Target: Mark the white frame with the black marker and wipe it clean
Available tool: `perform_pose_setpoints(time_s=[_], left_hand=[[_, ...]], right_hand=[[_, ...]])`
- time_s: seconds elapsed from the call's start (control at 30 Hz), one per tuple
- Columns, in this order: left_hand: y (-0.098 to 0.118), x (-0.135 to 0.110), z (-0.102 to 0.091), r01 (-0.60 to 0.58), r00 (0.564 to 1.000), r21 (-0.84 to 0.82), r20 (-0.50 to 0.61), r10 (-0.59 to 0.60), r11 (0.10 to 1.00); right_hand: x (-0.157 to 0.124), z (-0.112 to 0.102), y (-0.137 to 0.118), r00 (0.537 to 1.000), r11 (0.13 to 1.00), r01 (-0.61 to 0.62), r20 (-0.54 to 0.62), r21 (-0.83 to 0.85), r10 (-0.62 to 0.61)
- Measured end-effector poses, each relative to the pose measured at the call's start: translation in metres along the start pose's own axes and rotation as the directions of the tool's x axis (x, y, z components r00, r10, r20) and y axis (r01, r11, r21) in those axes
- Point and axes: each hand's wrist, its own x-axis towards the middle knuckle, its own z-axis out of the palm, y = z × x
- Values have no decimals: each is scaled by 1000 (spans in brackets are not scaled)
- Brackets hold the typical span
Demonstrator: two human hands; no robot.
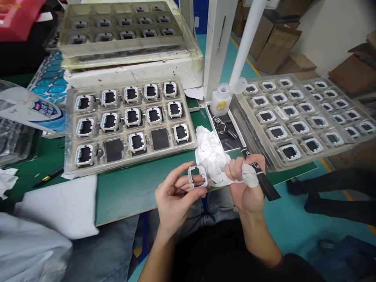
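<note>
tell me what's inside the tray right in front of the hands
The tray holds square white frames in most pockets; two pockets show only black pads. Anything under the frames is hidden.

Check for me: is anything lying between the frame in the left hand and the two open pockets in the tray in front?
Nothing visible does. The left hand holds the frame over bare green table, just short of the tray. The crumpled white cloth in the right hand sits off to the right of that path.
</note>
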Motion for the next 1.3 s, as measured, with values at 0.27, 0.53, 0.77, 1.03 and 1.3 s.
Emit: perform_pose_setpoints(time_s=[0.27,0.53,0.77,1.03,1.3], left_hand=[[1,10,-5,-25,999,108,24,23,994],[-6,13,-8,-43,998,170,41,37,984],[-8,11,-10,-123,984,268,158,82,955],[-10,10,-14,-150,978,379,193,81,913],[-11,6,-14,-212,972,539,201,120,815]], right_hand=[[2,0,5,1000,999,-6,30,-43,7],[3,0,6,999,995,14,36,-103,-10],[-8,-12,21,976,846,184,-6,-500,-216],[-6,-2,7,971,703,239,159,-670,-178],[-5,5,3,985,738,155,160,-657,-65]])
